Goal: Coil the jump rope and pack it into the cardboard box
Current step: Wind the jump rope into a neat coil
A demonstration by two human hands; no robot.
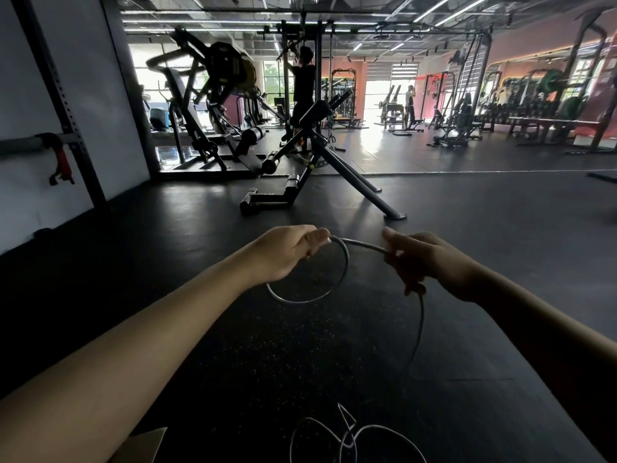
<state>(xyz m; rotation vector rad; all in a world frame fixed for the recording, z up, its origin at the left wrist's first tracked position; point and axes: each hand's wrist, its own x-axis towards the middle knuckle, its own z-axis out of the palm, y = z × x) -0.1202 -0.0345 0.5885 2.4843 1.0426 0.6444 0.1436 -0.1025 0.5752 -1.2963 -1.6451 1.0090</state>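
Loose loops of thin grey jump rope lie on the black speckled rubber floor at the bottom edge, partly cut off. Tan cardboard box: only one corner shows at lower left, contents not visible. Both forearms reach forward. Left hand pinches the rope's small hanging coil between thumb and curled fingers. Right hand curls round the same rope, which trails down to the floor. Handles not visible. Black exercise machine stands beyond.

The cardboard box and the jump rope loops are cut by the bottom edge.
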